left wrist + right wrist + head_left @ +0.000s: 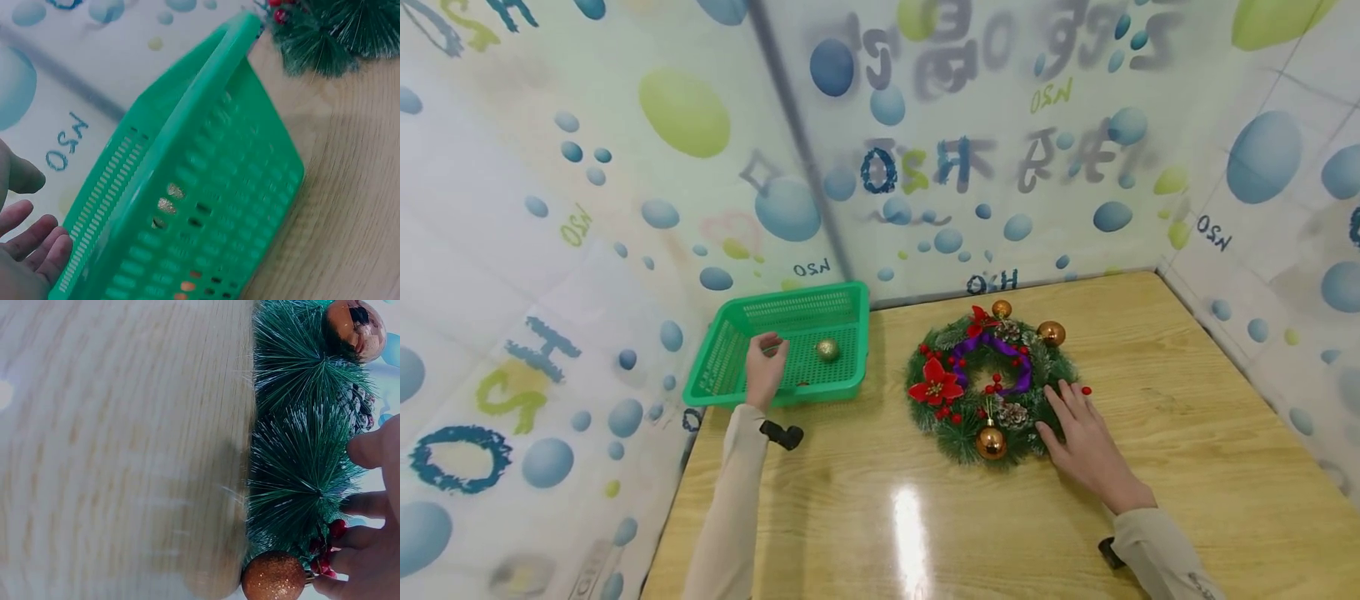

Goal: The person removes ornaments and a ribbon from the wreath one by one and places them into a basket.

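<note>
My left hand (765, 371) hangs over the near left part of a green plastic basket (859, 333). In the left wrist view its thumb and loosely bent fingers (37, 240) stand apart with nothing between them. A gold glitter ball (827, 350) lies on the basket floor. My right hand (1090, 446) is at the right side of a green Christmas wreath (958, 446), its fingers spread over the needles. Close to those fingers, the right wrist view has red berries (337, 528) and a copper glitter ball (274, 578). Purple ribbon (1024, 375) lines part of the wreath's inner ring.
The wreath also carries a red poinsettia (936, 382), a pinecone (1012, 414) and shiny copper balls, one at its front (991, 442). Both wreath and basket sit on a wooden table (850, 500). Printed curtains or panels (925, 217) stand behind the table and along both sides.
</note>
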`<state>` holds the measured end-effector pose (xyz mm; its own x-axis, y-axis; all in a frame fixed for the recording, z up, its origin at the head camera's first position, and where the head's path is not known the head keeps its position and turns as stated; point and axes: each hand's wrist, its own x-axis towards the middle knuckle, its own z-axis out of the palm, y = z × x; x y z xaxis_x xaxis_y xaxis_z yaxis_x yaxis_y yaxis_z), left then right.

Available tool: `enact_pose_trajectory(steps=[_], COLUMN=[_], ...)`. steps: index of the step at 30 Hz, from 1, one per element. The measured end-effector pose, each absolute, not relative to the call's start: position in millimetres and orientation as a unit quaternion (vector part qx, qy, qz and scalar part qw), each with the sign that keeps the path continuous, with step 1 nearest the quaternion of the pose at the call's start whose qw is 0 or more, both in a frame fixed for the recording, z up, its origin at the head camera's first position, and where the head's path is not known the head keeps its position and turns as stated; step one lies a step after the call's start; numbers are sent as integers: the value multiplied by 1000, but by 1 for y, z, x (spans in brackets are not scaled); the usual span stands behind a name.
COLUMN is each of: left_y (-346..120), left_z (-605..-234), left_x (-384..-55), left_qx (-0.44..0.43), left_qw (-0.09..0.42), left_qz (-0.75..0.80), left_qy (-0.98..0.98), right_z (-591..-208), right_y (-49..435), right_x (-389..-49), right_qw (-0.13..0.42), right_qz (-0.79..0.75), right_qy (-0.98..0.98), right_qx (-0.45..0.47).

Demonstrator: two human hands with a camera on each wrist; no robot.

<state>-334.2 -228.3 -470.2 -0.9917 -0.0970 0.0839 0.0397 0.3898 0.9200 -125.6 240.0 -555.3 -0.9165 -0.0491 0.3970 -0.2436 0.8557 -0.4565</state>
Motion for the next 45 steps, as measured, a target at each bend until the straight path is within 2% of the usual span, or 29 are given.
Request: enact_pose_trajectory(steps=[9,19,30,36,45], left_y=[-190,-164,-133,-111,-84], left_z=[-459,-460,-471,-476,-463], left_x=[-323,-311,-291,-279,-245], left_qx=[-57,-71,-108,-107,-122], left_qw=[74,50,74,58,35], left_qz=[-577,-598,-598,-592,-593], left_qy=[-811,-797,-791,-797,-795], right_z=[-558,-560,-557,-557,-558], right_y=[240,242,243,241,241], right_x=[-126,-126,-126,-126,-125], right_qw=[192,190,196,203,201], right_qz=[265,272,271,270,274], right_qy=[-942,-940,-939,-938,-937], right_qx=[78,77,78,82,77])
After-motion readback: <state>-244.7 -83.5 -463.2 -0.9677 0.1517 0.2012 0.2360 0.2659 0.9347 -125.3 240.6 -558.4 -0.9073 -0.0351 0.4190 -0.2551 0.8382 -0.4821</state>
